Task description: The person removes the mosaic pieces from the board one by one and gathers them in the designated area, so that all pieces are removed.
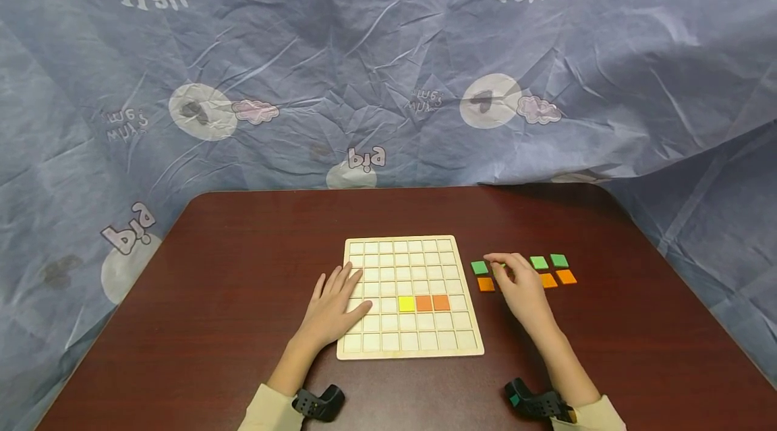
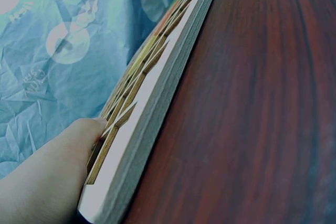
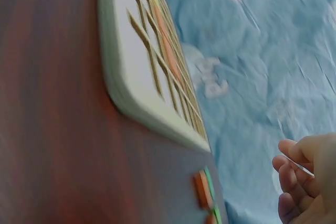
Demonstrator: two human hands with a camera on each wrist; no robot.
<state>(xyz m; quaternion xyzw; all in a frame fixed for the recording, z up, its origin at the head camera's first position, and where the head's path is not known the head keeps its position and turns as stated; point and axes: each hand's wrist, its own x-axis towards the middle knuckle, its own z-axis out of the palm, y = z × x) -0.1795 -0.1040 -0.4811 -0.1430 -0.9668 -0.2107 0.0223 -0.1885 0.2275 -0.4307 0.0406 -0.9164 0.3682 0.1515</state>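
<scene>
A pale wooden grid board (image 1: 388, 354) lies on the table. One yellow tile (image 1: 406, 303) and two orange tiles (image 1: 423, 303) (image 1: 441, 303) sit side by side in one of its rows. My left hand (image 1: 330, 309) rests with spread fingers on the board's left side, its thumb (image 2: 86, 129) over the edge cells in the left wrist view. To the right of the board, my right hand (image 1: 523, 289) hovers over loose tiles, thumb and fingers bent loosely towards each other. No tile shows between these fingertips (image 3: 286, 146). Part of a green tile shows beneath them.
Right of the board lie two rows of loose tiles: green tiles (image 1: 479, 268) (image 1: 559, 260) behind, orange tiles (image 1: 485, 284) (image 1: 567, 276) in front. The hand covers some of them. A dark red-brown table (image 1: 255, 249) bears everything, with a printed blue-grey curtain (image 1: 388, 80) behind it.
</scene>
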